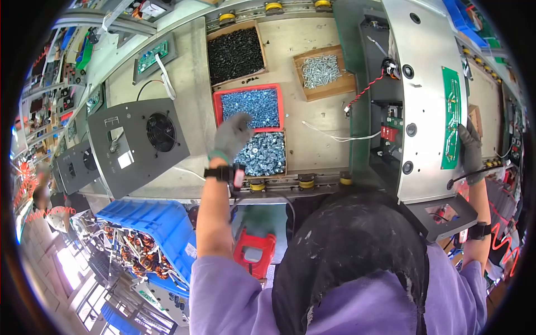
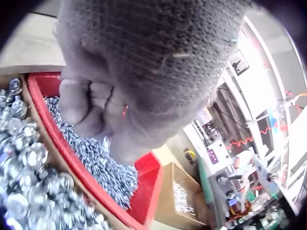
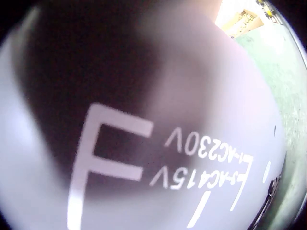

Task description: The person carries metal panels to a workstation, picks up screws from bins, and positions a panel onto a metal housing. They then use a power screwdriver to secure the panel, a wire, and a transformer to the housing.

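My gloved left hand (image 1: 233, 134) hovers over the red tray (image 1: 282, 106) of small bluish screws (image 1: 250, 107). In the left wrist view its fingers (image 2: 91, 122) are curled, tips bunched close above the screws; I cannot tell whether any are pinched between them. The gloved right hand (image 1: 472, 149) rests at the right edge of a large metal housing (image 1: 427, 100), its fingers lying along the edge of a long green circuit board (image 1: 450, 117). In the right wrist view, a blurred panel (image 3: 230, 124) with white voltage lettering fills the picture, and the hand's fingers are hidden.
Next to the red tray stand a box of larger shiny screws (image 1: 261, 153) and a box of black fasteners (image 1: 235, 53). Another box of silver screws (image 1: 321, 71) lies farther right. A dark fan panel (image 1: 139, 142) stands left. Below is a blue crate (image 1: 151, 215).
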A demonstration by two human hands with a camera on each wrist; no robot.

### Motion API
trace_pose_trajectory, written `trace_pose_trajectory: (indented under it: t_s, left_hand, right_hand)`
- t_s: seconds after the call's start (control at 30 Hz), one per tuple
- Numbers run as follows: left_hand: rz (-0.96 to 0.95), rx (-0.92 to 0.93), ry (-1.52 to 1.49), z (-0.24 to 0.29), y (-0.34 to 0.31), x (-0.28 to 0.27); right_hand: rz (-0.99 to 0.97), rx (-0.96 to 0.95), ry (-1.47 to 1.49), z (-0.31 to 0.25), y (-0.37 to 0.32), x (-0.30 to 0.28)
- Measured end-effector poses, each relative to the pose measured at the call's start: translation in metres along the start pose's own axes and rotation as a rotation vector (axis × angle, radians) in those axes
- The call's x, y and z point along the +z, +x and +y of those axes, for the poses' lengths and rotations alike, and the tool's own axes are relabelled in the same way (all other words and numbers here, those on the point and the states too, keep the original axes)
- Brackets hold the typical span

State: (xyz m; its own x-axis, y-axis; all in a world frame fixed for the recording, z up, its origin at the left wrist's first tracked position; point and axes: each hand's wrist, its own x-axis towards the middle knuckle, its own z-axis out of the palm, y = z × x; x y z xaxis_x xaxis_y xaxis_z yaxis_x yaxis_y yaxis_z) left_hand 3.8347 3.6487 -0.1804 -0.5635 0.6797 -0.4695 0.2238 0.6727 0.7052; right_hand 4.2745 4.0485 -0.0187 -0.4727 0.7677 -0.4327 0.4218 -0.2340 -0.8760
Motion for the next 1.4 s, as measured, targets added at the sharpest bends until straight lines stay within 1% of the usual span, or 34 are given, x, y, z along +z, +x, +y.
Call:
trace_pose_trajectory:
  t_s: [0.03,0.1,0.17,0.2,0.23,0.3,0.33,0.4,0.43,0.47,0.5,0.53,0.57,0.63,0.67,0.7,0.73,0.77,0.8,0.83,0.87,0.9,0.97,1.0,1.07,1.1,1.17,1.2,1.23,1.3,1.33,1.4]
  left_hand:
    - [-0.025,0.04,-0.006,0.003,-0.019,0.009]
    - [0.227,0.313,0.215,0.003,-0.053,0.038]
    - [0.347,0.316,0.469,-0.024,-0.073,0.057]
    - [0.453,0.253,0.328,-0.029,-0.082,0.059]
    - [0.454,0.258,0.32,-0.036,-0.087,0.059]
    - [0.386,0.091,0.3,-0.047,-0.093,0.059]
    - [0.399,0.048,0.368,-0.026,-0.098,0.056]
    - [0.616,0.207,0.603,-0.035,-0.101,0.061]
    - [0.715,0.31,0.758,-0.044,-0.098,0.061]
    - [0.6,0.172,0.708,-0.041,-0.097,0.057]
    - [0.548,0.15,0.717,-0.065,-0.103,0.044]
    - [0.536,0.132,0.82,-0.081,-0.107,0.039]
    - [0.534,0.148,0.797,-0.097,-0.107,0.036]
    - [0.545,0.156,0.839,-0.102,-0.123,0.017]
    - [0.548,0.146,0.844,-0.104,-0.124,0.018]
    - [0.546,0.136,0.813,-0.104,-0.121,0.021]
    - [0.548,0.104,0.821,-0.104,-0.13,0.01]
    - [0.558,0.113,0.821,-0.097,-0.133,0.006]
    - [0.581,0.147,0.801,-0.103,-0.134,0.003]
    - [0.574,0.148,0.767,-0.103,-0.13,0.004]
    - [0.59,0.138,0.743,-0.097,-0.127,0.003]
    - [0.618,0.112,0.74,-0.095,-0.126,0.001]
    - [0.632,0.083,0.654,-0.102,-0.116,0.006]
    - [0.639,0.07,0.674,-0.102,-0.119,-0.004]
    - [0.624,-0.007,0.637,-0.1,-0.114,-0.007]
    - [0.622,-0.007,0.637,-0.094,-0.112,-0.009]
    - [0.432,0.013,0.787,-0.074,-0.107,-0.01]
    - [0.421,0.086,0.934,-0.065,-0.102,-0.007]
    - [0.419,0.087,0.933,-0.058,-0.092,-0.011]
    - [0.148,-0.287,0.926,-0.045,-0.074,-0.018]
    - [0.146,-0.286,0.925,-0.045,-0.073,-0.016]
    - [0.088,-0.391,0.857,-0.047,-0.068,-0.015]
  right_hand:
    - [-0.002,-0.008,-0.003,-0.001,0.001,0.0]
    - [-0.008,-0.017,-0.004,-0.001,0.003,-0.002]
    - [-0.042,-0.001,0.018,0.0,0.003,-0.004]
    - [-0.047,-0.006,0.016,-0.003,0.003,-0.002]
    - [-0.04,-0.013,0.01,-0.008,-0.001,0.001]
    - [-0.029,-0.025,-0.002,-0.014,-0.004,-0.001]
    - [-0.032,-0.001,0.006,-0.014,-0.003,-0.004]
    - [-0.063,0.04,-0.01,-0.02,-0.005,-0.011]
    - [-0.032,0.007,-0.01,-0.016,-0.003,-0.012]
    - [-0.001,-0.012,-0.014,-0.008,0.001,-0.012]
    - [-0.049,-0.019,0.005,0.005,0.011,-0.01]
    - [-0.013,-0.056,0.027,0.006,0.012,0.007]
    - [-0.026,-0.037,0.033,0.002,0.011,0.017]
    - [-0.075,-0.001,0.094,0.003,0.015,0.032]
    - [-0.071,-0.038,0.071,0.005,0.016,0.033]
    - [-0.067,-0.075,0.05,0.008,0.015,0.03]
    - [-0.075,-0.024,-0.005,0.015,0.019,0.024]
    - [-0.083,0.006,0.022,0.014,0.017,0.021]
    - [-0.085,-0.003,0.025,0.0,0.009,0.03]
    - [-0.108,0.021,0.036,-0.001,0.009,0.017]
    - [-0.123,0.005,0.056,-0.002,0.008,0.011]
    - [-0.093,0.005,0.084,0.006,0.012,0.003]
    - [-0.026,0.015,0.081,-0.002,0.004,-0.004]
    - [-0.045,0.018,0.096,-0.001,0.006,0.0]
    - [-0.017,0.03,0.081,-0.006,0.001,-0.004]
    - [-0.015,0.031,0.081,-0.006,-0.001,-0.007]
    - [-0.033,0.051,0.064,-0.004,-0.002,-0.012]
    - [-0.061,0.056,0.061,-0.001,0.0,-0.016]
    - [-0.059,0.057,0.061,0.001,0.003,-0.015]
    - [0.004,0.034,0.025,0.005,0.008,-0.014]
    - [0.035,0.024,0.008,0.005,0.008,-0.014]
    - [0.012,0.036,0.037,0.0,0.004,-0.01]
